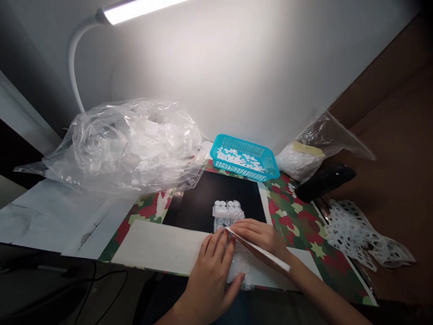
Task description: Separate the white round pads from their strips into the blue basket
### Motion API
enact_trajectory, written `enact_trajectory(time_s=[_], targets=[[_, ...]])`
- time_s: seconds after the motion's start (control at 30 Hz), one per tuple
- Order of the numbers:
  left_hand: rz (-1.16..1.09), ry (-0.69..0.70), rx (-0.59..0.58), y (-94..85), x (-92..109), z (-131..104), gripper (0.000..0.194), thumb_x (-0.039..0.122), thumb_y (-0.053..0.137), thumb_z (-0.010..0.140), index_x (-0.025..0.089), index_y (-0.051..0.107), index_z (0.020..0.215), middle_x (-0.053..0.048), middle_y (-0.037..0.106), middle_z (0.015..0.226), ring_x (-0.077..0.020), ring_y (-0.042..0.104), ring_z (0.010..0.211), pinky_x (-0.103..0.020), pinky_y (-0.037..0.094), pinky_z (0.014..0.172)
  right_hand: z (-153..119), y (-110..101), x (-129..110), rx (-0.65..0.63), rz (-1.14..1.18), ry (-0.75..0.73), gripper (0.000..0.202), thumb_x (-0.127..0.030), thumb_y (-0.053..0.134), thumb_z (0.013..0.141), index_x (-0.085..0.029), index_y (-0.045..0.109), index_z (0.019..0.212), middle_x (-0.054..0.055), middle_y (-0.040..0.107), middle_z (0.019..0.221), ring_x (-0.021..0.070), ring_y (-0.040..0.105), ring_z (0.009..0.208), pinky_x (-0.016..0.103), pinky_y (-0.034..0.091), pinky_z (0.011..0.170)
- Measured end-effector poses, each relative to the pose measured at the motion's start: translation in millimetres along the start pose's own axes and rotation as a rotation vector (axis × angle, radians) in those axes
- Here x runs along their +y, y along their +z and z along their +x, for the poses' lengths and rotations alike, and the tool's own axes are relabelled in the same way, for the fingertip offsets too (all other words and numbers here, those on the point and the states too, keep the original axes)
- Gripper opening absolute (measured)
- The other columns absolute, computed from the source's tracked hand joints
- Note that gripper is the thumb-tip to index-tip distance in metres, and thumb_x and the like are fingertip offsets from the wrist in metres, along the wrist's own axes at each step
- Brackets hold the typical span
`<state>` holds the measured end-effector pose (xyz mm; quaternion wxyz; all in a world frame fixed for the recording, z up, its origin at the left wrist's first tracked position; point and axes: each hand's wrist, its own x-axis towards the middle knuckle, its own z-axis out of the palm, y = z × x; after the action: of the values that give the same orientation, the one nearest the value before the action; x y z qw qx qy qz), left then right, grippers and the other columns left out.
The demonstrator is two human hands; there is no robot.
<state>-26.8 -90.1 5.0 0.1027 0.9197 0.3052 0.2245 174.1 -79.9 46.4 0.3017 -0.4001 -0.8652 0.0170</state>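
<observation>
A translucent plastic piece with rows of round white cups point(223, 212) lies on a black mat point(196, 198), and its lower part reaches toward the table's front edge. My left hand point(211, 268) rests on its lower left side, fingers stretched out and thumb apart. On the other side, my right hand point(262, 234) is closed around a slim white stick point(267, 258). The stick slants, with its upper end at the cups close to my left fingertips. My hands hide part of the cupped piece, and I cannot make out what the tip touches.
Behind the mat stands a blue basket point(275, 170) with small white discs. A large clear bag point(135, 144) of white parts fills the left. At right are another clear bag point(301, 158), a black object point(326, 180) and perforated white sheets point(358, 234). A lamp point(142, 10) hangs above.
</observation>
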Motion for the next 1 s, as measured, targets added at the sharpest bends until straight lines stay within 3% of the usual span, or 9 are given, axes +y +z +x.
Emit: enact_trajectory(time_s=[0.37,0.6,0.83,1.0], targets=[[-0.030,0.011,0.023,-4.9,-1,3,0.051,0.046,0.043,0.091,0.014,0.048,0.131,-0.012,0.047,0.137,-0.0295,0.038,0.129,-0.045,0.033,0.104,-6,7,4,-0.028,-0.126,-0.093,0.027,-0.018,0.044,0.095,-0.017,0.059,0.117,0.007,0.071,0.102,0.0180,0.066,0.099,0.032,0.056,0.086],[0.022,0.033,-0.010,-3.5,-2,2,0.056,0.044,0.041,0.092,0.013,0.039,0.138,-0.012,0.036,0.145,-0.0294,0.031,0.134,-0.045,0.030,0.105,-3,17,6,-0.027,-0.334,-0.056,0.029,-0.014,0.046,0.093,-0.015,0.059,0.119,0.009,0.070,0.107,0.0210,0.064,0.101,0.032,0.056,0.080],[0.050,0.045,-0.015,-1.9,-4,3,0.060,0.048,0.037,0.093,0.013,0.032,0.141,-0.011,0.034,0.147,-0.0268,0.027,0.136,-0.046,0.021,0.111,1,9,8,0.007,-0.144,-0.039,0.025,-0.014,0.047,0.092,-0.015,0.059,0.114,0.009,0.070,0.102,0.0199,0.065,0.097,0.033,0.055,0.082],[0.074,0.034,0.005,1.1,-3,15,0.060,0.051,0.035,0.093,0.011,0.039,0.137,-0.014,0.038,0.144,-0.0304,0.030,0.134,-0.049,0.023,0.109,-5,-6,1,0.049,-0.023,0.061,0.026,-0.010,0.055,0.086,-0.017,0.061,0.110,0.007,0.070,0.097,0.0185,0.065,0.091,0.031,0.055,0.080]])
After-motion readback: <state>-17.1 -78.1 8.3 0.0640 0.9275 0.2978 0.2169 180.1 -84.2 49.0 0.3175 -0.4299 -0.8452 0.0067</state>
